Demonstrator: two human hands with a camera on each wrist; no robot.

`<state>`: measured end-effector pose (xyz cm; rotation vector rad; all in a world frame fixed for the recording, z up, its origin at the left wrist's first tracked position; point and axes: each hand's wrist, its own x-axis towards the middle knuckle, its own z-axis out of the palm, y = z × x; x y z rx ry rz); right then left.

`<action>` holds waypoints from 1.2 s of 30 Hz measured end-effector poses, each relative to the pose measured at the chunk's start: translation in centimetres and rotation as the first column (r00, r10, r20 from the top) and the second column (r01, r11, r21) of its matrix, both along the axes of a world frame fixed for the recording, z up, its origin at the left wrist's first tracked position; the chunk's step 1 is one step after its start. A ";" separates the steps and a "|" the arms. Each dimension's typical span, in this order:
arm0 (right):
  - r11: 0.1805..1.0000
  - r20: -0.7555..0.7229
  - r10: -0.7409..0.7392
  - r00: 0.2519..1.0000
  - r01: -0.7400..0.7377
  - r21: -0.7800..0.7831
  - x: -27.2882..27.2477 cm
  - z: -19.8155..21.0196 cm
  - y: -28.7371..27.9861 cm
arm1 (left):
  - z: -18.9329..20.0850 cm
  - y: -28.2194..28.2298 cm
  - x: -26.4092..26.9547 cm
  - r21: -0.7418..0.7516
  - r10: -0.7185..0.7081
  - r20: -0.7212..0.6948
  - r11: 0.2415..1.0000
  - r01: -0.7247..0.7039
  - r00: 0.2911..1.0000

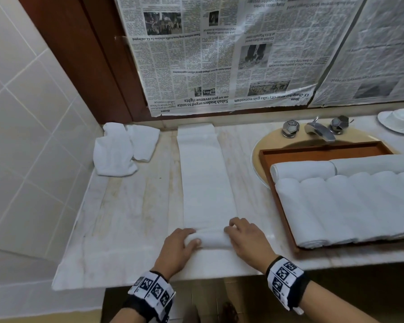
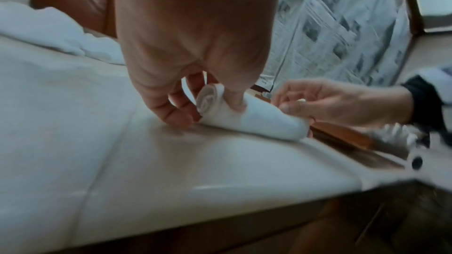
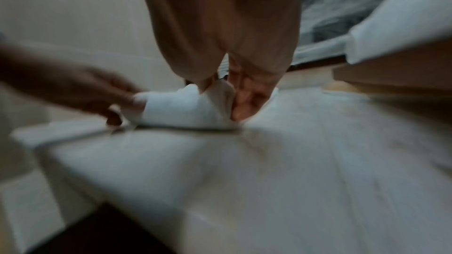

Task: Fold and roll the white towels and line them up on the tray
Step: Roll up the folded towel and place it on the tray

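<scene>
Head view: a folded white towel (image 1: 207,178) is laid lengthwise at the centre of the marble worktop (image 1: 131,217), its near end rolled and grasped by the left hand (image 1: 179,247) and right hand (image 1: 247,238). Rolled towels (image 1: 336,206) are lined up on the tray (image 1: 287,220) at right.

Left wrist view: the roll's spiral end (image 2: 208,101) is pinched at centre frame.

Right wrist view: the roll is gripped, blurred, at centre.

Your right hand (image 3: 244,92) pinches one end of the partly rolled towel (image 3: 181,109) on the worktop (image 3: 293,161), near its front edge. Your left hand (image 3: 80,88), blurred, holds the roll's other end.
</scene>
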<state>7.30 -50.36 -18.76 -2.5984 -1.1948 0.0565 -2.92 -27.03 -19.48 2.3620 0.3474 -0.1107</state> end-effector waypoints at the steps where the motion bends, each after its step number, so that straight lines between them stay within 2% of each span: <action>1: 0.999 0.039 0.039 0.998 -0.040 0.012 -0.1 -0.1 0.0 | 0.1 0.1 0.0 -0.017 0.043 -0.020 0.999 -0.043 0.999; 5: 0.994 -0.039 0.093 0.995 -0.095 -0.062 -0.8 -0.4 0.0 | 0.8 0.2 0.0 -0.079 0.172 -0.062 0.981 -0.176 0.983; 7: 0.997 -0.218 0.047 0.975 -0.058 -0.048 -0.3 0.3 0.3 | 0.9 -0.2 -0.2 -0.051 0.212 -0.016 0.976 -0.213 0.977; 9: 0.998 -0.344 0.044 0.938 -0.059 -0.033 0.5 1.2 0.9 | 0.4 -0.4 -0.4 0.121 0.132 0.089 0.983 -0.142 0.987; 11: 0.998 -0.455 0.010 0.890 -0.038 -0.053 1.4 2.2 1.4 | -0.1 -0.6 -0.7 0.240 -0.048 0.126 0.971 0.016 0.991; 13: 0.997 -0.556 -0.035 0.831 -0.008 -0.075 2.3 2.8 1.5 | -0.2 -1.1 -0.8 0.287 -0.172 0.052 0.946 0.150 0.984; 15: 0.995 -0.619 -0.077 0.781 0.025 -0.093 2.9 2.7 1.2 | -0.5 -1.1 -0.9 0.314 -0.200 -0.014 0.929 0.194 0.980; 17: 0.994 -0.585 -0.107 0.804 0.073 -0.082 2.8 2.6 1.1 | -0.6 -0.6 -1.1 0.278 -0.193 -0.020 0.941 0.190 0.981; 18: 0.992 -0.470 -0.120 0.875 0.089 -0.087 2.6 2.4 1.2 | -0.6 -0.4 -1.1 0.250 -0.192 -0.022 0.949 0.191 0.981; 19: 0.991 -0.273 -0.126 0.954 0.106 -0.086 2.1 2.2 1.5 | -0.6 -0.3 -1.0 0.222 -0.191 -0.030 0.956 0.193 0.981; 20: 0.991 -0.087 -0.096 0.992 0.087 -0.104 1.4 1.9 1.8 | -0.5 -0.1 -0.8 0.187 -0.188 -0.040 0.963 0.192 0.981; 22: 0.988 0.097 0.017 0.995 -0.002 -0.154 -0.4 1.9 2.4 | 0.0 0.1 -0.4 0.120 -0.184 -0.073 0.974 0.192 0.980; 24: 0.986 0.142 0.102 0.985 -0.080 -0.149 -1.3 1.1 2.3 | 0.4 0.3 0.2 0.061 -0.161 -0.092 0.984 0.167 0.983; 29: 0.987 -0.129 0.022 0.991 -0.042 -0.154 -0.9 0.8 1.7 | 0.4 0.3 0.4 -0.008 -0.038 -0.101 0.999 0.037 0.994; 31: 0.987 -0.271 0.005 0.962 -0.048 -0.152 0.3 1.4 1.8 | 0.4 0.1 0.4 0.014 0.000 -0.111 1.000 0.002 0.994; 33: 0.992 -0.421 -0.010 0.907 -0.043 -0.115 1.2 1.8 1.8 | 0.6 -0.2 0.3 0.097 0.021 -0.122 0.995 -0.009 0.992; 36: 0.999 -0.527 -0.006 0.850 -0.014 -0.034 2.1 1.4 1.3 | 0.8 -0.3 0.3 0.150 -0.026 -0.141 0.988 0.048 0.990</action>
